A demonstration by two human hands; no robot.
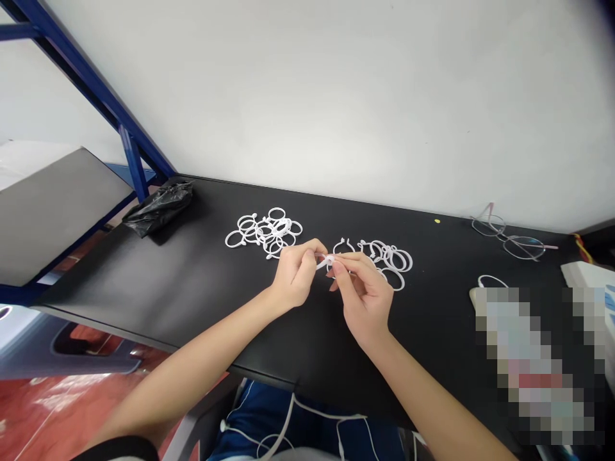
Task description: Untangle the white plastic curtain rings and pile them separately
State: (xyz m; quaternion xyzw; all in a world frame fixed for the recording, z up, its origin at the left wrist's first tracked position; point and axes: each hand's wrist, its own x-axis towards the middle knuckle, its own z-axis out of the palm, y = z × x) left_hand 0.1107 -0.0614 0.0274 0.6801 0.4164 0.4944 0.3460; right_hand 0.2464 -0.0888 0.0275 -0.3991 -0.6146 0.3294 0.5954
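Observation:
Between my fingertips, above the black tabletop [202,275], is a white plastic ring [329,260] with a small knob or clasp. My left hand [294,276] pinches its left side between thumb and curled fingers. Thumb and forefinger of my right hand [368,298] close on the knob end; the fingers cover part of the ring. A loose pile of similar white rings [282,225] lies behind and left of my left hand. Another group of white rings [388,256], some with visible gaps, lies behind my right hand and is partly hidden by it.
A crumpled black plastic bag [161,208] lies at the back left by a blue metal frame [132,160]. Eyeglasses [523,246] rest at the back right, behind a pixelated flat object [528,358]. White cables [288,416] hang over my lap. A pale wall [336,115] bounds the table's back.

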